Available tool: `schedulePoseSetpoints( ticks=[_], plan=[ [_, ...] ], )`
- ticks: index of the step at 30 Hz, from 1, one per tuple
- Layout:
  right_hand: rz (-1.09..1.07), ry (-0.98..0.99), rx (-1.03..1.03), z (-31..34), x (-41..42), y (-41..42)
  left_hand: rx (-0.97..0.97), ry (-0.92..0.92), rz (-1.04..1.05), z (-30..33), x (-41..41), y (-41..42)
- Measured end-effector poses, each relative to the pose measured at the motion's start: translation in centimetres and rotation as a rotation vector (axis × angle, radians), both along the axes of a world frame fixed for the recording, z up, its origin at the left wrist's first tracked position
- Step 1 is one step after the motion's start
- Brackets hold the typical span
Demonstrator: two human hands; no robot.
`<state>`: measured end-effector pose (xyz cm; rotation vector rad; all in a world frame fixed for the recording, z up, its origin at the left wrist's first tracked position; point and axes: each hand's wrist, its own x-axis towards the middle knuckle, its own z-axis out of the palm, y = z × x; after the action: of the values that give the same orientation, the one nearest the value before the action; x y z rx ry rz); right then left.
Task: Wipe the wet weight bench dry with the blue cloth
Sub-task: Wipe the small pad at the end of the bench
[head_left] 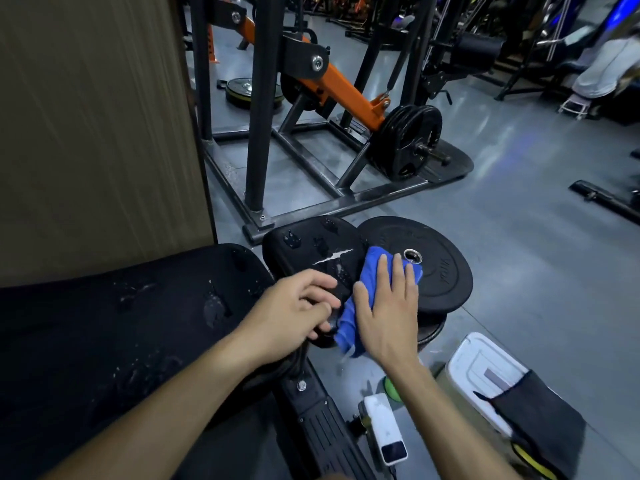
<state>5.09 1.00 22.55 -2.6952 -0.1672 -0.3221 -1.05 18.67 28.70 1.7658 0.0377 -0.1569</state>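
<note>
The head view looks down on a black padded weight bench [114, 327] whose surface carries wet patches and droplets. Its smaller seat pad [308, 251] sits at the far end, marked with a white tear and beads of water.

The right hand [388, 306] lies flat on the blue cloth [349, 323], fingers straight and spread, pressing it down at the right edge of the seat pad. The cloth is bunched — its upper part pokes out beyond the fingertips, its lower part hangs off the pad's edge toward the floor.

The left hand [298, 306] rests just beside the cloth on the seat pad, its fingers curled down toward the pad's near edge; whether they actually grip the edge cannot be told from here. The two hands are close together, nearly touching at the cloth.

Directly behind the right hand lies a black weight plate [443, 271] flat on the floor, stacked on another, its metal centre hole showing just past the fingertips.

Near the bench foot, on the grey floor [519, 220], stand a white lidded box [485, 372] with a dark cloth [540, 417] draped over it, a small white device [384, 424] and a green ball [391, 388]. Farther off — a black-and-orange machine [332, 81] loaded with plates.
</note>
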Motion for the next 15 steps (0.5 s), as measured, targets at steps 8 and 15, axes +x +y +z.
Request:
schedulePoseSetpoints(
  ticks=[8, 15],
  plan=[
    [0.082, 0.248, -0.045, 1.9, 7.8, -0.9, 0.321, -0.249, 0.199, 1.3, 0.0, 4.6],
    [0.235, 0.130, -0.236, 2.2, 4.9, 0.1, 0.648, -0.258, 0.180, 0.5, 1.4, 5.9]
  ],
)
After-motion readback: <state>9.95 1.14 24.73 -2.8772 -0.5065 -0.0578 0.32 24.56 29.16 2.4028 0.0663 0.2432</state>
